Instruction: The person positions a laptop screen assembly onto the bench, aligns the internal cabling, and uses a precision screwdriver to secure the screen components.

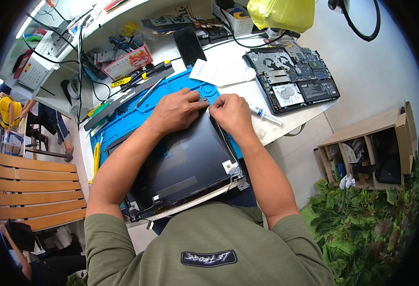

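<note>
A dark laptop screen lid (185, 162) lies on a blue repair mat (145, 111) at the table's near edge. Loose cables and metal hinges (243, 184) show along its near side. My left hand (177, 112) rests over the lid's far edge, its fingers bent and closed near the far right corner. Right beside it, my right hand (231, 113) pinches at that same corner, thumb and forefinger together on the lid's edge. The fingers hide exactly what part they grip.
An opened laptop base (293, 78) sits at the right, with a syringe (265, 115) near it. Paper (222, 73), a black phone (188, 46) and a red-and-white box (128, 64) lie farther back. A wooden shelf (362, 138) stands on the right. Other people (10, 112) are at far left.
</note>
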`<state>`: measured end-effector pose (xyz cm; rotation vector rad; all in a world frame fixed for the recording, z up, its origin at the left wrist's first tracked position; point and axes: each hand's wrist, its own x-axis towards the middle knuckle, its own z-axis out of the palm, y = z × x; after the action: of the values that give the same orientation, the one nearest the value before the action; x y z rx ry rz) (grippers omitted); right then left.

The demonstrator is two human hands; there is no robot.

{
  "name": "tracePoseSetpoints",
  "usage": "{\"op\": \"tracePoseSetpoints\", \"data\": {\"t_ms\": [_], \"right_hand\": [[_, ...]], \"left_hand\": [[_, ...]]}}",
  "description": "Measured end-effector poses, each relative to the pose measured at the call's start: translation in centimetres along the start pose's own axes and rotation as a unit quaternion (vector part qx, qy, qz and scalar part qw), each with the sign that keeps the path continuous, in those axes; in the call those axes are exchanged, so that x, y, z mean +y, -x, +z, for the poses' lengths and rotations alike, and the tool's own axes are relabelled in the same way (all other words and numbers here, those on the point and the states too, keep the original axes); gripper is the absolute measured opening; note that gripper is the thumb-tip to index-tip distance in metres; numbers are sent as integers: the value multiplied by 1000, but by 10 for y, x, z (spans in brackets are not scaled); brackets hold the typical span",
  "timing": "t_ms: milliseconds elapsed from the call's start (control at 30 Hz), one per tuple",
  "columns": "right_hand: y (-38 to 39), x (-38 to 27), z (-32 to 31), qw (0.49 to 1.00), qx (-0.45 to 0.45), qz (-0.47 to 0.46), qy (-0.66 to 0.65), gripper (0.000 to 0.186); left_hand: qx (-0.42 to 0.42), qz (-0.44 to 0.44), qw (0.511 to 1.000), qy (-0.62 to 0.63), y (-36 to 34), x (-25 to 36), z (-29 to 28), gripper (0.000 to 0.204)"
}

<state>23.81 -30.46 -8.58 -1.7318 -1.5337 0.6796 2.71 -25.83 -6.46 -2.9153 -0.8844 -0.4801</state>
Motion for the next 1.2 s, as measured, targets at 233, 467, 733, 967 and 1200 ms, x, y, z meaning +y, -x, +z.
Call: {"op": "tracePoseSetpoints", "data": {"t_ms": [233, 467, 733, 967, 1200], "right_hand": [[0, -1, -2, 1000, -6, 11, 2, 16], [0, 0, -1, 1000, -9, 5, 0, 17], [-1, 0, -1, 1000, -9, 10, 4, 18], [0, -1, -1, 1000, -8, 6, 10, 19], [5, 4, -5, 1000, -10, -20, -11, 20]], "left_hand": [[9, 13, 1000, 12, -3, -4, 2, 38], [-5, -7, 999, 31, -6, -1, -2, 39], [5, -7, 997, 72, -2, -4, -5, 40], [-9, -35, 999, 10, 0, 8, -1, 38], [-17, -56, 998, -3, 0, 15, -1, 37]]}}
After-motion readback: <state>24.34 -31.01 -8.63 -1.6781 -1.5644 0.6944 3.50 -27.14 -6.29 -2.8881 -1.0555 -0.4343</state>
